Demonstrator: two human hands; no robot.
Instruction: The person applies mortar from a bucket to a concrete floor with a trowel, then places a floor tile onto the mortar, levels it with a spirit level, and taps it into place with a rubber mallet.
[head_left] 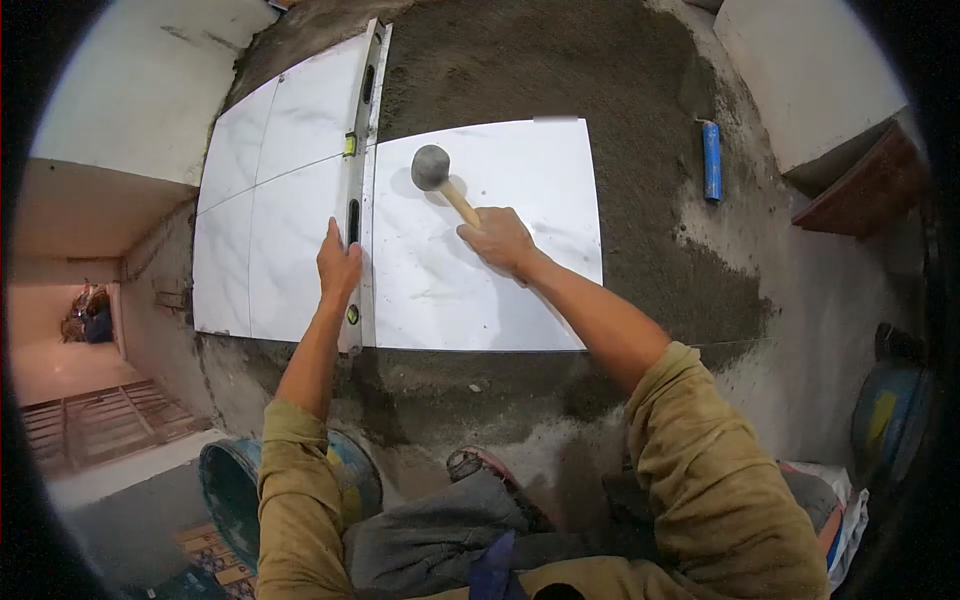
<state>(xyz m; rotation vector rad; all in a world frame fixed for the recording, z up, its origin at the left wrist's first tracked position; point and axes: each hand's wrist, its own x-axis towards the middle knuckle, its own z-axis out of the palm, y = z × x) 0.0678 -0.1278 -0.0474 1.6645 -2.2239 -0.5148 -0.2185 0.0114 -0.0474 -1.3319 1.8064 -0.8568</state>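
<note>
A rubber mallet with a dark grey head (pixel 431 168) and a pale wooden handle is in my right hand (pixel 500 242), fingers wrapped round the handle. The head is over a large white marbled tile (pixel 500 300). My left hand (pixel 340 262) grips a long spirit level (pixel 362 190), thumb by its lower slot. The level lies lengthwise along the left edge of that tile, beside several other white tiles (pixel 225 260) with thin joints between them. Damp grey mortar (pixel 540 60) spreads beyond and to the right of the tile.
A blue roller-shaped tool (pixel 711 165) lies on the mortar's right edge. One bucket (pixel 225 490) stands at lower left, another (pixel 890 420) at far right. A white sack (pixel 850 530) sits at lower right. Walls rise on both sides, with a doorway (pixel 65 350) at left.
</note>
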